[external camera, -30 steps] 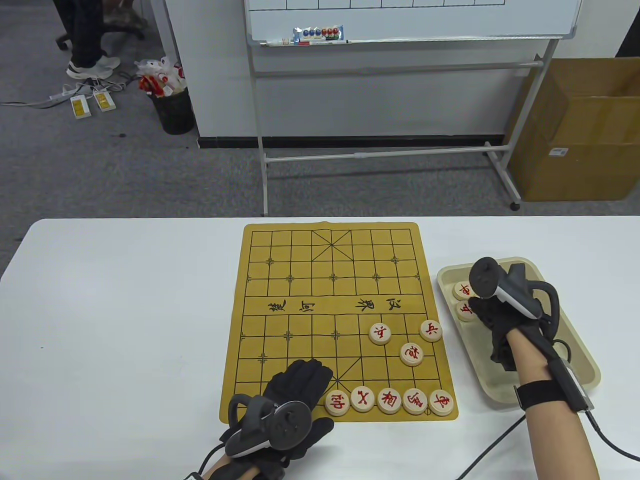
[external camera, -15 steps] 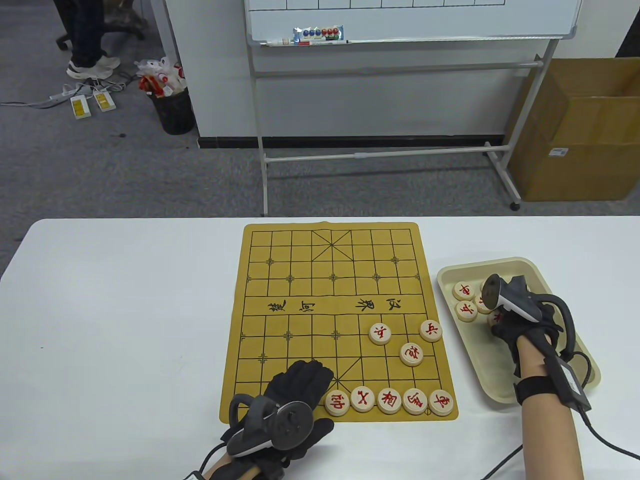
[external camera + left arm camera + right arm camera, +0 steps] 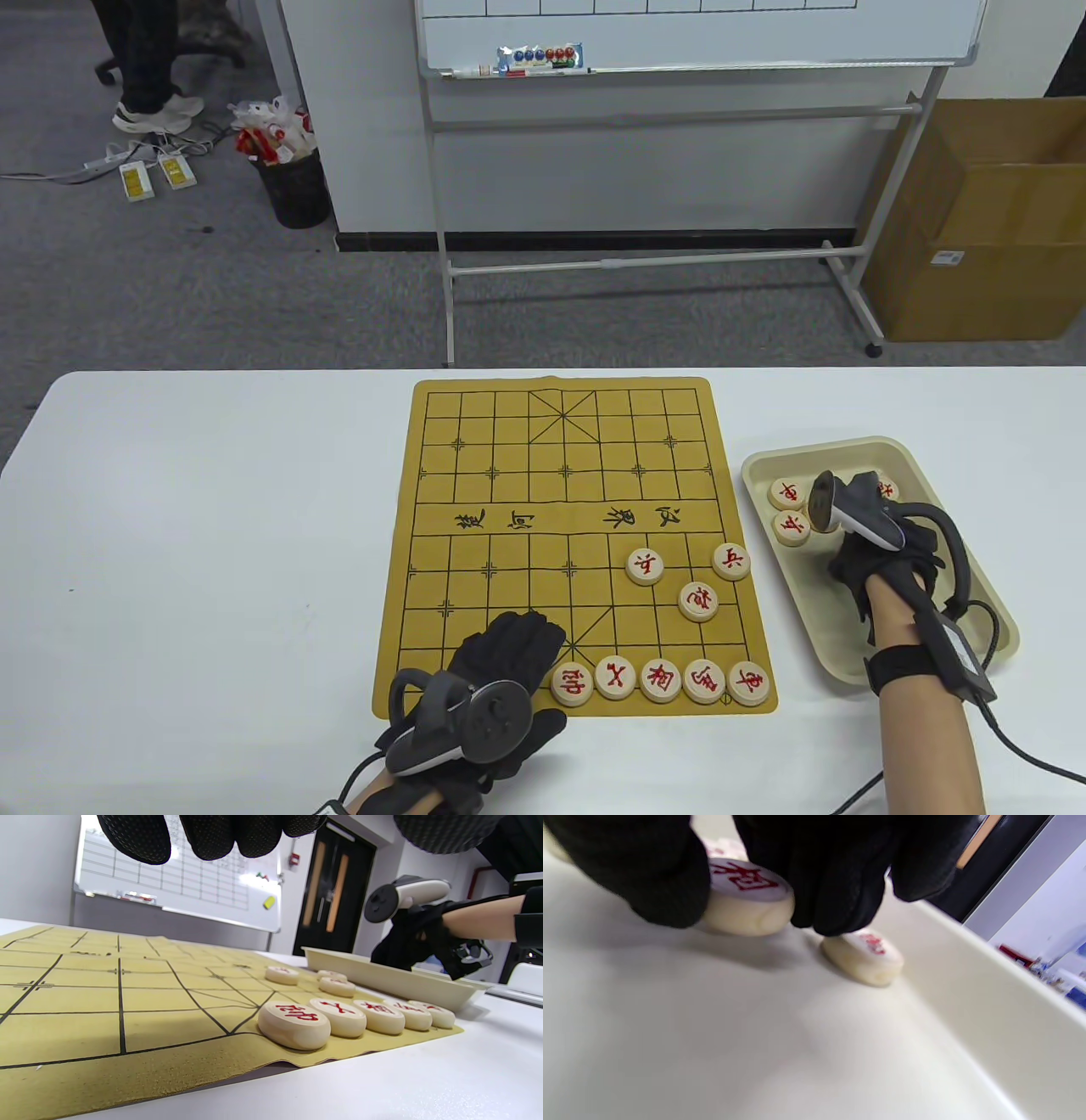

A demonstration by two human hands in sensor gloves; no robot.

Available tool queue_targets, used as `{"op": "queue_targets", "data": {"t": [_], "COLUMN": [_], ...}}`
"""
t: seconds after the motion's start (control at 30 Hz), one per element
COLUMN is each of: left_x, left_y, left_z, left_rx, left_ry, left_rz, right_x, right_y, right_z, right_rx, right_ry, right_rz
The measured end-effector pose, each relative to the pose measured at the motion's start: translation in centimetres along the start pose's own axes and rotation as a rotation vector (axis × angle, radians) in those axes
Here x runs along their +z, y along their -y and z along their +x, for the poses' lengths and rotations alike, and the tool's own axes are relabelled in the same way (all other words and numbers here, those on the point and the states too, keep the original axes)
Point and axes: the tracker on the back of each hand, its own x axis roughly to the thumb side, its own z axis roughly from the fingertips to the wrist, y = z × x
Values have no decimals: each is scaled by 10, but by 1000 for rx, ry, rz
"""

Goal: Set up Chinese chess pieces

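A yellow chess board point(image 3: 526, 475) lies on the white table. A row of red-lettered wooden pieces point(image 3: 660, 681) lines its near right edge, and three more pieces point(image 3: 698, 601) sit above the row. My left hand point(image 3: 509, 654) rests flat on the board's near edge, left of the row, and holds nothing. My right hand point(image 3: 857, 556) is down in the beige tray point(image 3: 857, 448). In the right wrist view its thumb and fingers pinch one piece point(image 3: 746, 895) at the tray floor. Another piece point(image 3: 865, 955) lies beside it.
More pieces lie in the tray's far part point(image 3: 786, 493), point(image 3: 791, 527), point(image 3: 887, 489). The tray's wall point(image 3: 988, 976) rises close to the right of the pinched piece. A whiteboard stand point(image 3: 645, 263) and a cardboard box point(image 3: 984, 221) stand beyond the table.
My right hand has shifted right and nearer inside the tray and has closed its fingers around a piece. The left hand and the pieces on the board have not moved.
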Motion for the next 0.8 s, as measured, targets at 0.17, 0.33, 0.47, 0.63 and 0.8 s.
{"op": "queue_targets", "data": {"t": [0.17, 0.33, 0.47, 0.63, 0.8], "left_x": [0, 3, 7, 17, 24], "left_y": [0, -5, -11, -20, -19], "left_z": [2, 8, 16, 34, 55], "left_rx": [7, 43, 67, 6, -131], "left_ry": [4, 46, 87, 201, 327], "left_rz": [6, 96, 197, 351, 407], "right_x": [48, 126, 193, 242, 252], "right_y": [32, 62, 71, 62, 45], "right_z": [-5, 13, 43, 82, 101], "right_rx": [-108, -233, -426, -655, -719], "right_ry": [111, 343, 588, 869, 975], "right_rz": [-194, -409, -425, -373, -270]}}
